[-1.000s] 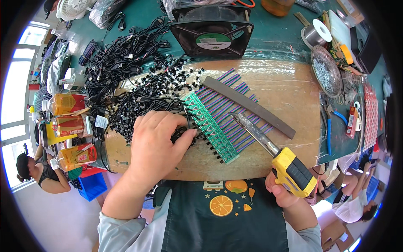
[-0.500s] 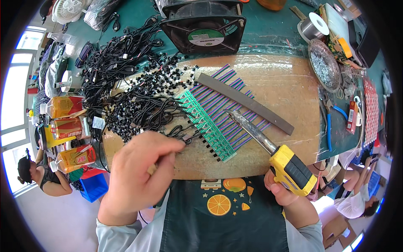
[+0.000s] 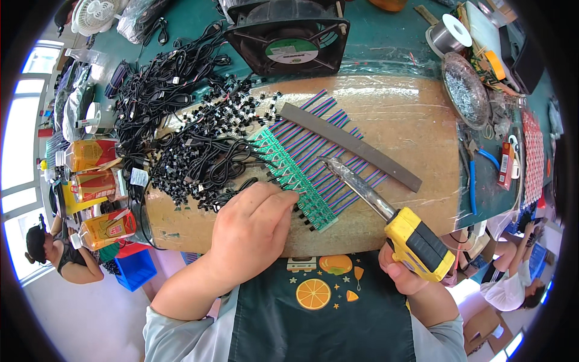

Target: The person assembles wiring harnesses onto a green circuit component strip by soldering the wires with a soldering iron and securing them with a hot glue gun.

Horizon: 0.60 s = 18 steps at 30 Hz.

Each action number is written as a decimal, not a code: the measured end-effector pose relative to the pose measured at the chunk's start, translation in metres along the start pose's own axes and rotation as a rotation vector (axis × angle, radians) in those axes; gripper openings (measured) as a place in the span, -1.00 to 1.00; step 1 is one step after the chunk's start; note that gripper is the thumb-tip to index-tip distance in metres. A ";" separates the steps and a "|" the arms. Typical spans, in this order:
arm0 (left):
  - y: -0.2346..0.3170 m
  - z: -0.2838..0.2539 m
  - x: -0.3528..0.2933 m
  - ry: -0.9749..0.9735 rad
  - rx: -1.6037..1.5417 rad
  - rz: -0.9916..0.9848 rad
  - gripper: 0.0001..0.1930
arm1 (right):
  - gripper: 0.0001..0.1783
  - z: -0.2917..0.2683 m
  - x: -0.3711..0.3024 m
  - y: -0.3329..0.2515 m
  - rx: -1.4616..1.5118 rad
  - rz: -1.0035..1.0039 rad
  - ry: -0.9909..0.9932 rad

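My left hand (image 3: 252,232) is closed in a pinch at the near-left edge of the green circuit board strip (image 3: 301,190). Its fingers hide whatever is between them. Black cables (image 3: 229,160) run up to that edge from the left. In my right hand (image 3: 401,273) is a yellow-and-black soldering gun (image 3: 417,244), its long metal barrel pointing up and left. The barrel's tip hangs over thin multicoloured wires (image 3: 322,136) that fan out from the board's far side. A flat grey-brown bar (image 3: 353,148) lies across those wires.
A heap of black connectors (image 3: 175,163) and cables covers the left of the brown work board (image 3: 416,120). A black fan (image 3: 289,45) stands behind. On the right are a solder spool (image 3: 451,35), a metal dish (image 3: 464,90) and blue-handled pliers (image 3: 472,181). Bottles (image 3: 107,226) stand at left.
My left hand has moved right and forward, from over the cables to the board's edge, its fingers now pinched there. The soldering gun has stayed nearly still.
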<state>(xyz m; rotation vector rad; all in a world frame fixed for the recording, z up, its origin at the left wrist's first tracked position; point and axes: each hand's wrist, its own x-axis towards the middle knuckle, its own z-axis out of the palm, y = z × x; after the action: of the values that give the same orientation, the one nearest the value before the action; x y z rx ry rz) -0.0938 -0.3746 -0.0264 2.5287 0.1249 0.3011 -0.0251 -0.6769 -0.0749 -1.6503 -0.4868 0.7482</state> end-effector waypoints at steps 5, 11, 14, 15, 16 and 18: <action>0.000 0.000 -0.001 0.007 0.002 -0.018 -0.79 | -0.77 -0.002 0.000 -0.001 0.007 0.036 -0.040; -0.001 0.000 -0.002 -0.022 -0.033 -0.043 -0.82 | -0.77 0.000 0.000 -0.002 0.029 0.028 -0.016; -0.001 0.000 -0.002 -0.030 -0.048 -0.050 -0.83 | -0.77 0.001 -0.001 -0.003 0.022 0.024 0.000; -0.002 0.000 -0.002 -0.030 -0.053 -0.053 -0.83 | -0.77 0.000 -0.001 -0.003 0.021 0.025 -0.001; -0.002 0.000 -0.002 -0.029 -0.054 -0.054 -0.83 | -0.77 -0.003 -0.001 -0.003 -0.037 0.019 -0.037; -0.002 -0.001 -0.002 -0.038 -0.058 -0.045 -0.84 | -0.78 -0.006 -0.002 -0.002 -0.094 0.013 -0.077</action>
<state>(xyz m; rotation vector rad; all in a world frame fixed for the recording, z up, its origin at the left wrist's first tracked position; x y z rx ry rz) -0.0958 -0.3720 -0.0269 2.4688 0.1554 0.2349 -0.0220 -0.6816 -0.0720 -1.7183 -0.5740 0.8108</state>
